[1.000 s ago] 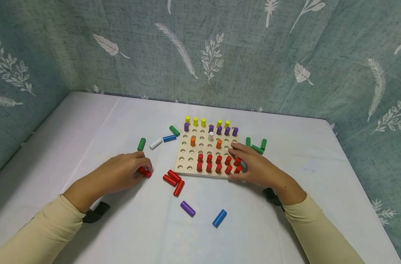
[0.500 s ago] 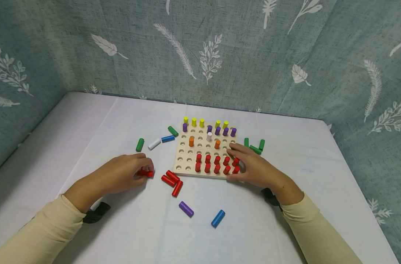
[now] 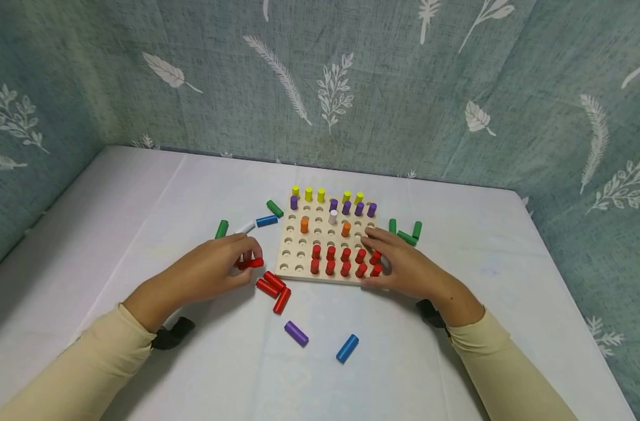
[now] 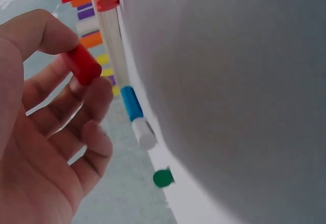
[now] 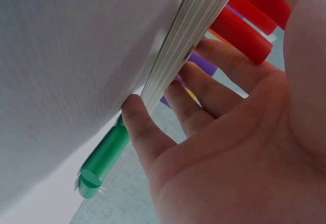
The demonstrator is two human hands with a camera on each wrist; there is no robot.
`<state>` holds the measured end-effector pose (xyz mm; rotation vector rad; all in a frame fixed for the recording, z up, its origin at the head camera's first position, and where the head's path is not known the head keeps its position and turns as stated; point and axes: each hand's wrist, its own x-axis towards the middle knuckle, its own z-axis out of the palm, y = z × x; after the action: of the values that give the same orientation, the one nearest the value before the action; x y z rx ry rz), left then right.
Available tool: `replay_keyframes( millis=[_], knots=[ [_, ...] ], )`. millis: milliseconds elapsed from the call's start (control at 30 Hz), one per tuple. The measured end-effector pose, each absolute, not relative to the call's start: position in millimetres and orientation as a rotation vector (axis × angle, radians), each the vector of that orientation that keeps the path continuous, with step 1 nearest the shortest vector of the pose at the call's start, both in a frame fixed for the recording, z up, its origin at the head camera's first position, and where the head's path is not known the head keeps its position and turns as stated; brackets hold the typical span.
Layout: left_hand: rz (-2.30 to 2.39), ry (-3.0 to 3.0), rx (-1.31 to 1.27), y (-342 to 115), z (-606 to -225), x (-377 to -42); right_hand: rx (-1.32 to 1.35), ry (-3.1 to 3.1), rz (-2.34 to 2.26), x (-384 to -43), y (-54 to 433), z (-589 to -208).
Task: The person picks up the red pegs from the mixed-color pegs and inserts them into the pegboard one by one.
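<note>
My left hand (image 3: 214, 269) pinches a red peg (image 3: 250, 264) just left of the wooden pegboard (image 3: 291, 260). In the left wrist view this red peg (image 4: 83, 66) sits between thumb and fingertips, above the table. At the board's right front corner, my right hand (image 3: 412, 264) rests against the edge. The right wrist view shows its fairly straight fingers (image 5: 191, 114) touching the board's side (image 5: 170, 61). Two rows of red pegs (image 3: 330, 253) stand near the front of the board. Behind them stand orange pegs (image 3: 304, 225), a white peg (image 3: 333, 217), purple pegs (image 3: 346, 207) and yellow pegs (image 3: 321, 195).
Loose red pegs (image 3: 268, 287) lie by the board's front left corner. A purple peg (image 3: 296, 334) and a blue peg (image 3: 347, 349) lie nearer. Green pegs (image 3: 406, 237) lie right of the board; another blue peg (image 3: 267, 221) and a partly hidden white peg (image 3: 246, 227) lie left.
My left hand has moved right and slightly away from me, toward the board, carrying the red peg. My right hand stays at the board's corner.
</note>
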<state>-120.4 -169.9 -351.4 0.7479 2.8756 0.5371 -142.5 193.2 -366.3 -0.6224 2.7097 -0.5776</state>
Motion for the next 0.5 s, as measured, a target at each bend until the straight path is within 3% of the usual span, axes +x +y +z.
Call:
replay_keyframes(
  millis=[500],
  knots=[
    [0.672,2.859,0.690,-152,-345,-130,-0.635,2.703,-0.567,-144,192,-365]
  ],
)
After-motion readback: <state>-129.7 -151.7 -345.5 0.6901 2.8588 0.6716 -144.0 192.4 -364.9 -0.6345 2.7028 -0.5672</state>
